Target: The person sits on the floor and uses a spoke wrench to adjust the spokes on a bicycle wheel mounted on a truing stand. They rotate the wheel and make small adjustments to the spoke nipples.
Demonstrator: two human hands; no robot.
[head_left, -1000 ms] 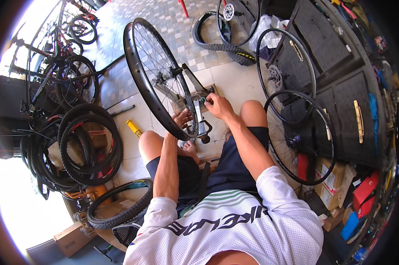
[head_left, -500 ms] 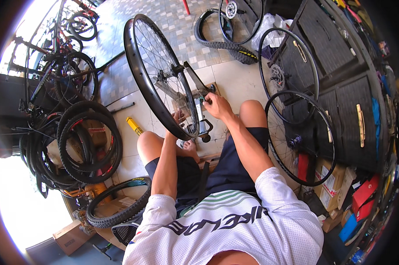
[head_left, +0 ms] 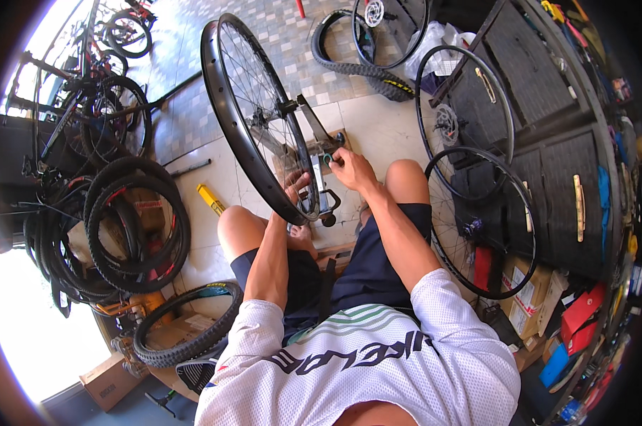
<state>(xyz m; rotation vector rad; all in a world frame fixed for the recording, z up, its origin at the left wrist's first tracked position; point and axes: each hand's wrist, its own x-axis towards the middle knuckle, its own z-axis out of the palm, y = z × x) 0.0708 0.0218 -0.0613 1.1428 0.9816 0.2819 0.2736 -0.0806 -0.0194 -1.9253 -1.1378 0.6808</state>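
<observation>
A black-rimmed bicycle wheel [head_left: 230, 126] stands upright in a metal truing stand [head_left: 316, 170], leaning leftward in view. At its near lower part is my left hand [head_left: 297, 187], with bent fingers around the rim and spokes, partly hidden by them. My right hand [head_left: 353, 171] is closed just right of the stand. Between its fingertips is a small green ring-shaped tool [head_left: 327, 159], which looks like a spoke wrench. It is apart from the rim. Below the wheel, the stand's bent arm ends in a black knob [head_left: 328, 220].
Two bare wheels [head_left: 514, 284] lean against dark cabinets [head_left: 541, 192] on the right. Tires [head_left: 140, 280] and bicycles [head_left: 86, 106] crowd the left side. A yellow tool [head_left: 211, 200] lies on the floor by my left knee. Another tire [head_left: 367, 69] lies beyond the stand.
My left hand has shifted up and right at the rim, and its fingers show more. My right hand has barely moved, the green tool still in its fingertips. The view has shifted slightly.
</observation>
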